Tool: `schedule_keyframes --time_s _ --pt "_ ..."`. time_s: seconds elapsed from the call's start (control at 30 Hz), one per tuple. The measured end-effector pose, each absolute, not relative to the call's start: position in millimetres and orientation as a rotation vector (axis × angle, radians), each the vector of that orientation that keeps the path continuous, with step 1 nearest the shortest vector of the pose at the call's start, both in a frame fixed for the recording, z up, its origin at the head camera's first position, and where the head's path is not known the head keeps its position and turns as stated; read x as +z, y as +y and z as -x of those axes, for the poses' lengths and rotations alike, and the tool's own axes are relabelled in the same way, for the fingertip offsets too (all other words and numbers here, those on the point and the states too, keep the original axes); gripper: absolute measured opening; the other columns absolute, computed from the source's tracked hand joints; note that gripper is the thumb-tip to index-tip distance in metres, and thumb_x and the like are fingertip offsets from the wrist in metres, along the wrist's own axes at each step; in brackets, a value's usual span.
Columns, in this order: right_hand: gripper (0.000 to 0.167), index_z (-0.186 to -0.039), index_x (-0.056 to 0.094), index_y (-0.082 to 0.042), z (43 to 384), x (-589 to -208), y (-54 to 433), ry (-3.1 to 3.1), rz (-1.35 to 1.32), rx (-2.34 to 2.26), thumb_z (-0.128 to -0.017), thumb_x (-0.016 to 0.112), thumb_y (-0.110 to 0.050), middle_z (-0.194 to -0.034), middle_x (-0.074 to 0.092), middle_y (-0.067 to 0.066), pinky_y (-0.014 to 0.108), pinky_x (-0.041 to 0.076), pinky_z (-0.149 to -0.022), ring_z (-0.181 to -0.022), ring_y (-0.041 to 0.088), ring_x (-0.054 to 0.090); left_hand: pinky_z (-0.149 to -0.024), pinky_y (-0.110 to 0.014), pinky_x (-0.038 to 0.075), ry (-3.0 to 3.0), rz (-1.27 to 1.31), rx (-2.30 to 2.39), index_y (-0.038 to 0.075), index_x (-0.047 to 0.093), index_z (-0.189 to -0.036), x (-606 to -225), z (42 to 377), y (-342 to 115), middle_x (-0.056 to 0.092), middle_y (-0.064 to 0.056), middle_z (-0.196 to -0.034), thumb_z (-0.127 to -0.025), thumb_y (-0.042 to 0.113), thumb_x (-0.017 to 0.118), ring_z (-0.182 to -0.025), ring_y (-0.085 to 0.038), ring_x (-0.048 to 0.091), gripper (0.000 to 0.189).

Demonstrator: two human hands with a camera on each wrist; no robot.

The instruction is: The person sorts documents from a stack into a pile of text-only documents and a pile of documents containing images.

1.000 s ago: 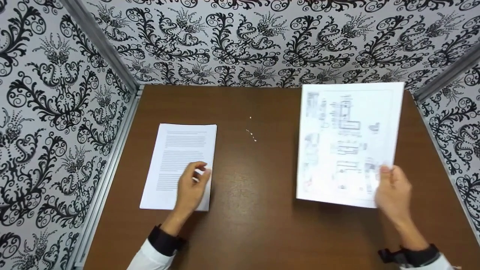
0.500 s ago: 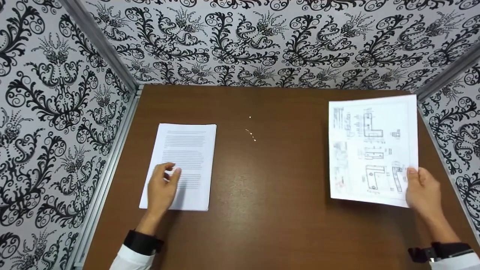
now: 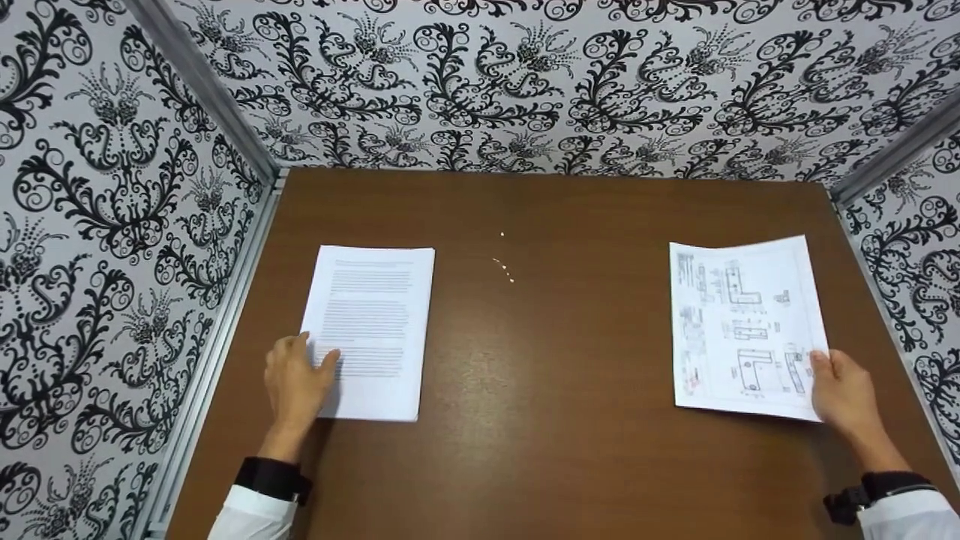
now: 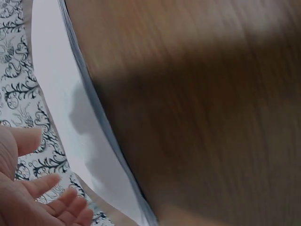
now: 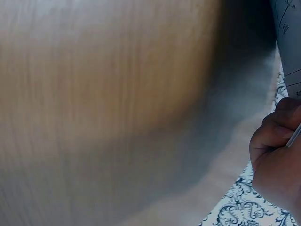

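Observation:
At the right of the head view my right hand (image 3: 847, 394) grips a sheet of paper (image 3: 705, 337) by its lower right edge, thumb on top. The sheet carries technical drawings of L-shaped parts, and its far edge bows slightly. In the right wrist view the curled fingers (image 5: 273, 134) of that hand hold the paper's edge. On the left lies a stack of paper (image 3: 375, 300) with printed text on its top page. My left hand (image 3: 296, 386) is at the stack's lower left edge, thumb and fingers spread apart. The left wrist view shows this hand (image 4: 28, 193) holding nothing.
Both stacks and hands are over a brown wooden table (image 3: 525, 420). A few small white specks (image 3: 504, 268) mark its middle. Patterned walls (image 3: 487, 82) stand at the back and both sides, with a metal rail (image 3: 217, 330) along the left edge.
My right hand has carried the drawing sheet to the right, then lowered it toward the table. My left hand has moved left across the text stack to its left edge, fingers spreading.

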State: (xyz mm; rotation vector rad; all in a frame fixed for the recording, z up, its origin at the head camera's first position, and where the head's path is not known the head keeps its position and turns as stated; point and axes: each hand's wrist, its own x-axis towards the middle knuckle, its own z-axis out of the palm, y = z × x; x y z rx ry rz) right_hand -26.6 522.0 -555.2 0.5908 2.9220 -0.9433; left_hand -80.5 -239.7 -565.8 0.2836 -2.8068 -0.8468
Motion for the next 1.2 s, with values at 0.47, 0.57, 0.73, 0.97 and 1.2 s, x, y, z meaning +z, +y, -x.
schedule_keyframes --time_s 0.47,0.57,0.73,0.97,1.2 --pt "0.051 -0.125 0.046 0.017 28.2 -561.7 533.1 2.949 -0.472 -0.697 -0.114 0.031 -0.031 -0.097 0.056 0.04 0.064 0.041 -0.073 -0.082 0.052 0.053 -0.105 -0.069 0.036 -3.025 -0.462 -0.8 -0.018 0.047 -0.141 -568.6 82.4 -250.9 0.045 -0.044 -0.14 -0.088 0.029 0.082 -0.127 -0.06 0.044 0.079" --pt "0.053 -0.125 0.046 0.016 28.2 -561.5 535.2 2.932 -0.486 -0.662 -0.114 0.031 -0.034 -0.092 0.057 0.036 0.061 0.041 -0.069 -0.08 0.05 0.054 -0.106 -0.068 0.036 -3.04 -0.464 -0.8 -0.019 0.046 -0.142 -567.8 83.1 -251.0 0.044 -0.045 -0.14 -0.089 0.03 0.081 -0.127 -0.061 0.043 0.08" --pt "0.057 -0.124 0.045 0.015 28.5 -561.9 538.8 2.891 -0.536 -0.609 -0.114 0.031 -0.04 -0.087 0.056 0.031 0.056 0.04 -0.065 -0.076 0.046 0.055 -0.107 -0.068 0.035 -3.055 -0.479 -0.814 -0.019 0.045 -0.143 -566.6 84.1 -250.8 0.044 -0.045 -0.14 -0.091 0.029 0.08 -0.128 -0.06 0.043 0.079" --pt "0.063 -0.142 0.035 0.017 26.0 -562.9 540.1 2.878 -0.569 -0.574 -0.113 0.037 -0.039 -0.109 0.056 0.044 0.062 0.042 -0.069 -0.084 0.055 0.058 -0.105 -0.068 0.036 -3.073 -0.492 -0.791 -0.019 0.045 -0.143 -568.3 84.3 -252.3 0.044 -0.045 -0.138 -0.091 0.031 0.079 -0.126 -0.06 0.044 0.08" --pt "0.046 -0.14 0.044 0.016 12.8 -564.5 535.4 3.077 -0.446 -0.564 -0.108 0.051 -0.016 -0.13 0.048 0.044 0.074 0.041 -0.079 -0.109 0.066 0.049 -0.103 -0.067 0.036 -3.068 -0.512 -0.82 -0.02 0.041 -0.146 -567.1 84.6 -251.5 0.046 -0.043 -0.134 -0.09 0.032 0.08 -0.123 -0.058 0.044 0.086"
